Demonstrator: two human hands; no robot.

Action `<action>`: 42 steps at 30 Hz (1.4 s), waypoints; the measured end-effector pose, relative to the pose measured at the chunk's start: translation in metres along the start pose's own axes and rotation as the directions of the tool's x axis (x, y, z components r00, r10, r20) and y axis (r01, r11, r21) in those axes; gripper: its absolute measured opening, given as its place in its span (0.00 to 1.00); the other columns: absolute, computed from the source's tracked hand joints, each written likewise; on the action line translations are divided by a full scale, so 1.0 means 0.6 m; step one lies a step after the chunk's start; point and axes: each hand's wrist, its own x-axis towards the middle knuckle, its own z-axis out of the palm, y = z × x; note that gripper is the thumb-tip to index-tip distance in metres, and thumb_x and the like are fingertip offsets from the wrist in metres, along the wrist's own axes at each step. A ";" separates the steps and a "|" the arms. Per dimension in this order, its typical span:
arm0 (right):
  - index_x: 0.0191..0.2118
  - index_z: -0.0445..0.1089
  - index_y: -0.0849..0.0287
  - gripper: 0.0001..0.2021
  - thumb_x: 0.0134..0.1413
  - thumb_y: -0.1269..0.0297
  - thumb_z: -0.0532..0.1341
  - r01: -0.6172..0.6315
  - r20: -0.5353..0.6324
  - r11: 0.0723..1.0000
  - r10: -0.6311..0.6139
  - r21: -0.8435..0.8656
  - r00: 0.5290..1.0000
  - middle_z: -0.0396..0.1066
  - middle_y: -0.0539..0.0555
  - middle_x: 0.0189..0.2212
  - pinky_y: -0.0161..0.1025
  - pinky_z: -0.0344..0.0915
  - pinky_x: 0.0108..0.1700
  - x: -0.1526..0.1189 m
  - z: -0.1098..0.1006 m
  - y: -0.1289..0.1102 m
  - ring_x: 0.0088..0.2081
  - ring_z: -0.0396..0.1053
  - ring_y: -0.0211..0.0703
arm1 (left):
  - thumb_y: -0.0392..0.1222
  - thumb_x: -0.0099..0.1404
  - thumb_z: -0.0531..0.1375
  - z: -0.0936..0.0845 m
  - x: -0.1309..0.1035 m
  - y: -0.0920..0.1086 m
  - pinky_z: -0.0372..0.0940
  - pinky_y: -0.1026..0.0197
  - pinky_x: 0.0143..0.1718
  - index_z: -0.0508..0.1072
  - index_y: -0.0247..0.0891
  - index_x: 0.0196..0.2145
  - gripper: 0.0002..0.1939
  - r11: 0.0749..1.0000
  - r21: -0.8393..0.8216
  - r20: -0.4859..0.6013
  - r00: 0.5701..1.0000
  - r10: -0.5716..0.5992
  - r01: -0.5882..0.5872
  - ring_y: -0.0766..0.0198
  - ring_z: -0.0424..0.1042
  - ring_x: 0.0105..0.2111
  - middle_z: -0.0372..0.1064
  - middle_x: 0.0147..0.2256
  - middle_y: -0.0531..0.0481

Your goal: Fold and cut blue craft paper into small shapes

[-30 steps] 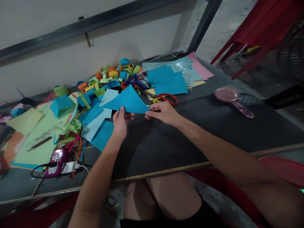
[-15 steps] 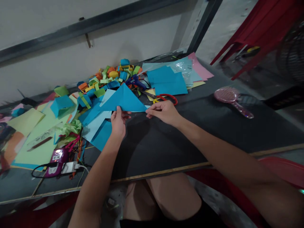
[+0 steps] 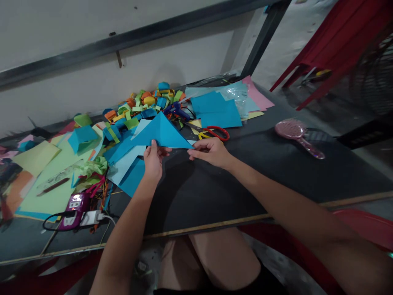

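A blue sheet of paper (image 3: pixel 161 130), folded into a triangle with its peak pointing away from me, is held up above the table. My left hand (image 3: pixel 153 160) pinches its lower edge near the middle, thumb in front and fingers behind. At the right corner, my right hand (image 3: pixel 211 151) grips the paper between thumb and fingertips. Just beyond that hand lie scissors with red handles (image 3: pixel 218 133). A blue glue gun (image 3: pixel 178 110) rests behind the folded paper. Loose blue sheets (image 3: pixel 133 180) lie under and left of my left hand.
Small folded paper pieces (image 3: pixel 144 102) in several colours are heaped by the wall. Blue sheets (image 3: pixel 217 108) lie at the back, a pink hairbrush (image 3: pixel 297 133) at the right. A purple device with cables (image 3: pixel 73 209) sits at the front left. A red chair (image 3: pixel 331 53) stands beyond the table.
Both hands keep their hold on the blue paper. Its right corner is drawn out slightly, and a crease near the peak shows more. The whole view has shifted a little.
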 end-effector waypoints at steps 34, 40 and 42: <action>0.39 0.77 0.58 0.22 0.37 0.52 0.74 0.330 0.067 0.938 -0.324 -0.110 0.944 0.78 0.57 0.36 0.46 0.72 0.42 0.000 -0.016 0.009 0.40 0.75 0.53 | 0.32 0.53 0.62 0.007 -0.033 0.040 0.47 0.73 0.16 0.63 0.33 0.18 0.11 0.799 0.197 0.514 0.635 -0.577 0.568 0.80 0.47 0.13 0.56 0.15 0.56; 0.30 0.77 0.58 0.15 0.43 0.51 0.70 0.295 0.040 0.939 -0.293 -0.175 0.955 0.76 0.54 0.29 0.43 0.72 0.38 -0.004 0.001 0.010 0.32 0.74 0.47 | 0.34 0.51 0.62 0.004 -0.023 0.040 0.48 0.71 0.15 0.62 0.34 0.16 0.12 0.773 0.250 0.476 0.622 -0.622 0.583 0.79 0.49 0.11 0.57 0.12 0.56; 0.23 0.73 0.59 0.16 0.47 0.49 0.68 0.209 -0.048 0.970 -0.216 -0.125 0.975 0.71 0.51 0.21 0.39 0.68 0.28 -0.003 0.002 0.012 0.23 0.68 0.40 | 0.38 0.55 0.60 0.003 -0.017 0.033 0.51 0.68 0.15 0.65 0.34 0.19 0.11 0.779 0.304 0.409 0.664 -0.626 0.548 0.74 0.53 0.10 0.60 0.12 0.53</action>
